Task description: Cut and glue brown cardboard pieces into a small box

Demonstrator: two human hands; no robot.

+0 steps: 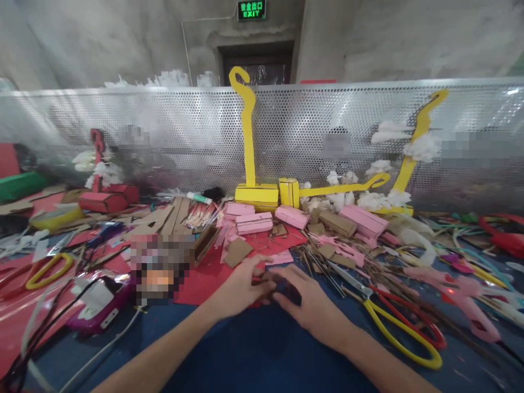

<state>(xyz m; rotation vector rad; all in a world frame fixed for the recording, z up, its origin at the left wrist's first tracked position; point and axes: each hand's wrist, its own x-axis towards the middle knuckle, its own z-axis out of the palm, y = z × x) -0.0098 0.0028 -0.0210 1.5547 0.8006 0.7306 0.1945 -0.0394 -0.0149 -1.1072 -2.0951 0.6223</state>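
Two hands, left [245, 289] and right [307, 303], nearly meet over a red sheet [196, 284]; fingers curled, cannot tell whether gripping anything. Sheet runs from near left toward far right, partly covered. Near edge borders bare blue tabletop [254, 349] between forearms. Scissors [365, 293] at right, tips pointing away. Open cardboard box [207, 245] left of pink blocks [254, 223]; contents indistinct.

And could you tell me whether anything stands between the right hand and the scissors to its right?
Nothing visible blocks the right hand from the handle end of the scissors; some thin sticks lie beside the blade end, on the hand's side.
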